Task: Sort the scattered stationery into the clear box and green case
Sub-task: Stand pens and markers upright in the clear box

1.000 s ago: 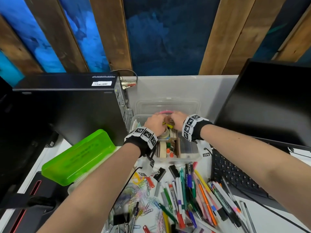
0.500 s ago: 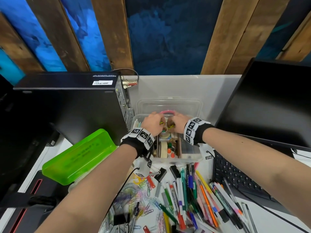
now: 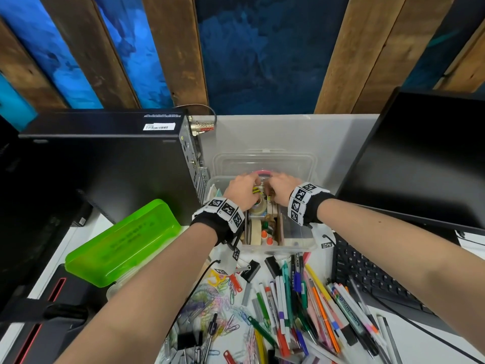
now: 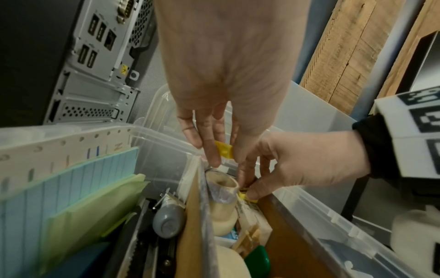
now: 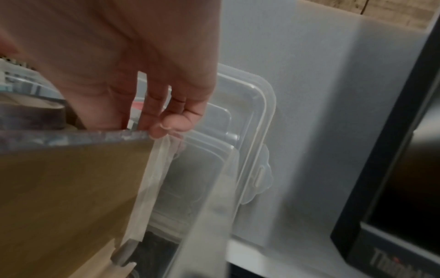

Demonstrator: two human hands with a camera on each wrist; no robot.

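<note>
With my left hand (image 4: 221,79) pinching a yellow piece (image 4: 223,152) and right hand (image 4: 302,161) pinching another, I risk jamming them against the tape roll (image 4: 222,195) in the crowded clear box (image 3: 278,248).

Both hands have crept deeper into the clear box (image 3: 278,248): the left hand (image 3: 240,191) and right hand (image 3: 280,189) (knuckles nearly touching) now reach its far end.
</note>
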